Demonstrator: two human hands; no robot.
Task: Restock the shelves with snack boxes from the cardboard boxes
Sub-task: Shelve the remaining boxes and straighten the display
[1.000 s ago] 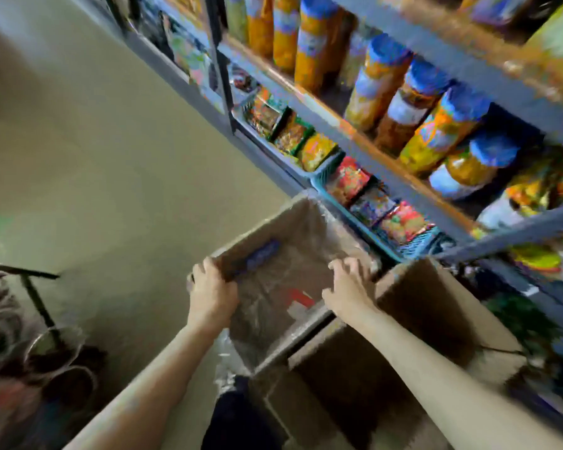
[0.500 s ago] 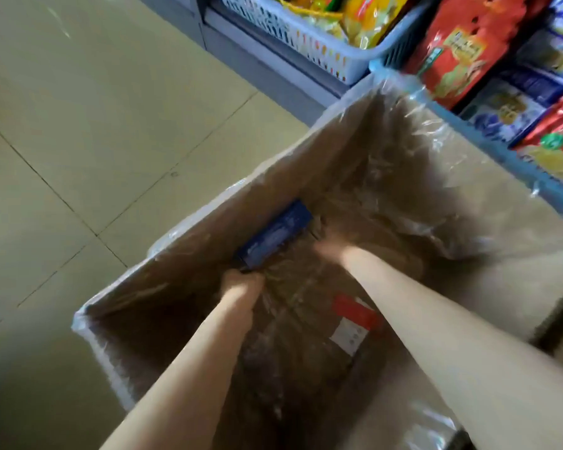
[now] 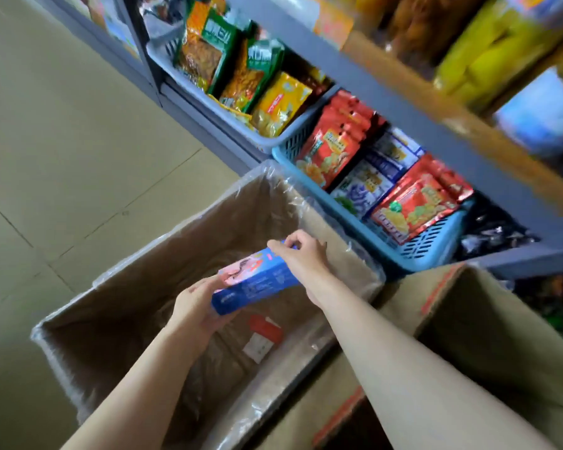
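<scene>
A blue snack box [image 3: 254, 282] with a pink picture hangs over the open cardboard box [image 3: 137, 280], which has a clear plastic liner. My left hand [image 3: 197, 305] grips the box's near lower end from below. My right hand [image 3: 301, 253] pinches its far upper end. A red and white label lies on the cardboard box's bottom. The grey shelves [image 3: 413, 118] stand just beyond, to the upper right.
A second cardboard box [image 3: 488, 345] with red tape stands at the right. On the lowest shelf sit a grey-blue basket [image 3: 267, 141] and a blue basket [image 3: 429, 245], both full of snack bags. Jars fill the shelf above. Tiled floor lies at the left.
Both hands went from the cardboard box's rim down to its bottom, took hold of the blue snack box and have lifted it up near the rim.
</scene>
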